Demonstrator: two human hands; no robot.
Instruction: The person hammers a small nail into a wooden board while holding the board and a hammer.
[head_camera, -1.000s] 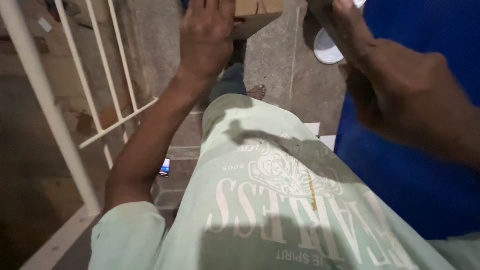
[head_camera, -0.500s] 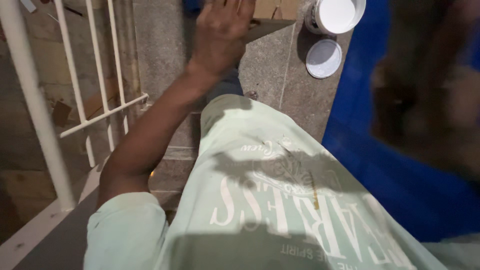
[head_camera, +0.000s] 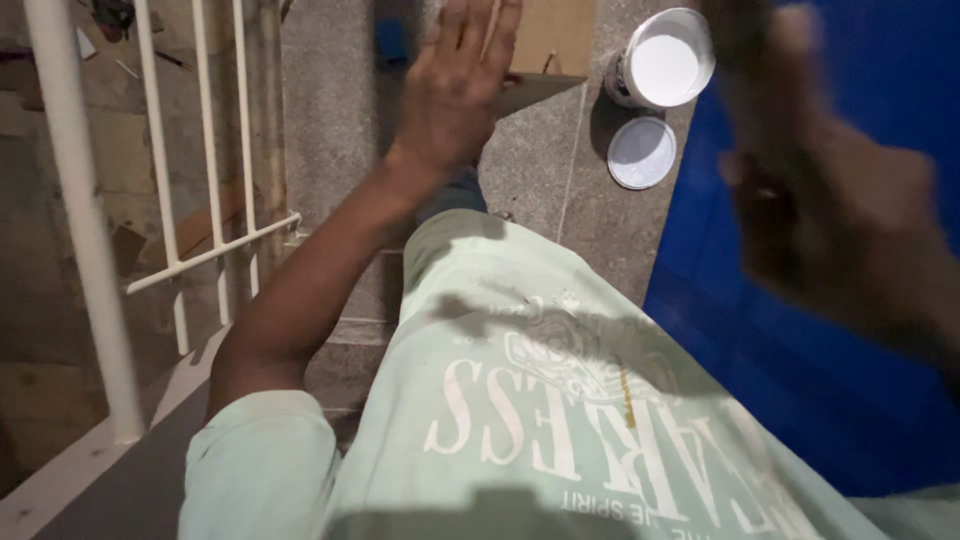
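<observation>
Spread flat and holding nothing, the left hand (head_camera: 455, 85) hovers with fingers together over the near edge of a brown board (head_camera: 545, 45) lying just beyond its fingertips. Whether it touches the board I cannot tell. The right hand (head_camera: 840, 215) is a blur against the blue panel (head_camera: 800, 350), its grip unreadable. Pressing the palm down evenly would likely steady the board best. An open paint pot (head_camera: 663, 60) stands right of the left hand, mouth upward, axis vertical, lid (head_camera: 641, 153) beside it.

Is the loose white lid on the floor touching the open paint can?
Apart. The head view shows the lid lying flat just below the open paint can, with a dark strip of shadowed floor between them.
</observation>
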